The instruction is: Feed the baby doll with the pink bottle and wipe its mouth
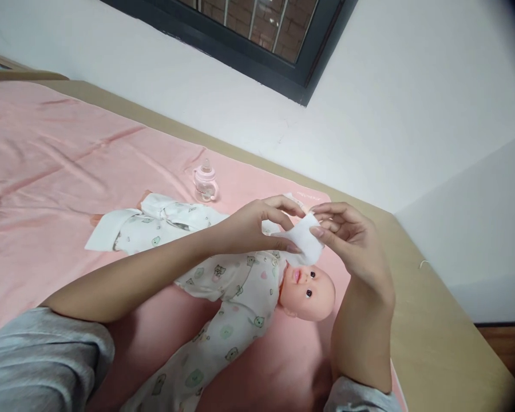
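A small white cloth point(308, 239) is stretched between my two hands, just above the neck and face of a baby doll point(320, 294). My left hand point(268, 226) pinches its left side between thumb and fingers. With thumb and fingertips, my right hand point(352, 240) grips its upper right corner. The doll lies on its back with its head to the right, dressed in a white printed outfit point(249, 286). My left forearm crosses over its body and hides part of it. Whether the cloth touches the doll I cannot tell.
A pink-topped baby bottle point(205, 182) with handles stands behind the doll. Beneath everything lies a pink blanket point(68, 154), wrinkled at the left, on a wooden surface point(438, 320). A white wall point(347, 154) and a dark-framed window point(298, 80) close off the back.
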`<state>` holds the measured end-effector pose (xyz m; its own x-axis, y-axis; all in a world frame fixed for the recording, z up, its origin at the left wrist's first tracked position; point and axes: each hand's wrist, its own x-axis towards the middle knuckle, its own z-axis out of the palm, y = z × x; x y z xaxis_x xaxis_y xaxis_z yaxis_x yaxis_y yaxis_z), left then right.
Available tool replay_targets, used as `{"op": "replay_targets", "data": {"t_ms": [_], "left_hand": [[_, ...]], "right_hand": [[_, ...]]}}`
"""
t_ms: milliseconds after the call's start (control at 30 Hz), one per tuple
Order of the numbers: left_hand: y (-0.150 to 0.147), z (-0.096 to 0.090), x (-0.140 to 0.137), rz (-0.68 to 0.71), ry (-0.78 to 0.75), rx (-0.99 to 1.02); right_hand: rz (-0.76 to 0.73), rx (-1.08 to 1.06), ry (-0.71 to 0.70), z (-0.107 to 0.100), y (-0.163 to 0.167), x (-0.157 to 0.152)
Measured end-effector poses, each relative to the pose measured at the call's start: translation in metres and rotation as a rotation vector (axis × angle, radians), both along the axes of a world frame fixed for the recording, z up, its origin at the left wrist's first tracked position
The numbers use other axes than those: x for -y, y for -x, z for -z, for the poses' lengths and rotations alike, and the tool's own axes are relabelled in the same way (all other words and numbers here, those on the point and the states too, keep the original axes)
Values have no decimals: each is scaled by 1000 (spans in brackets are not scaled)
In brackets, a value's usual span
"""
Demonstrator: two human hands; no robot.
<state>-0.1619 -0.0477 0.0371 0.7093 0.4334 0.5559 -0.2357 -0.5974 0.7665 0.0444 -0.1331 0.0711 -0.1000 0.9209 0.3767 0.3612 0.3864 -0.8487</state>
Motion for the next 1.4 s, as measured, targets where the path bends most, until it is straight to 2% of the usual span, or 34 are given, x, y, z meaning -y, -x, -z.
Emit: {"op": "replay_targets", "data": {"t_ms": [267,400,500,600,700,867,967,1133,1267,1400], "left_hand": [[-6,3,4,-112,-252,193],[-6,1,10,-55,-371,279],[-5,1,15,47,-280,206],[-5,3,17,66,-131,8],[-9,7,15,70,-44,-174],[-15,13,14,38,-53,-417],[-15,11,19,2,-70,-503],[-17,10,26,-67,-60,-542],[-21,17,27,-67,-72,-530],[-23,23,28,-94,-141,-516]], "right_hand": [[15,69,-15,2,6,-3],[13,98,12,2,1,-3],[10,129,22,1,-11,-5],[32,96,16,6,-34,-17],[44,-18,108,25,-64,-39],[120,-200,368,80,-108,-70],[106,-288,401,103,-116,-77],[2,-402,393,120,-112,-81],[-70,-432,456,134,-113,-83],[-76,-419,494,144,-117,-82]]}}
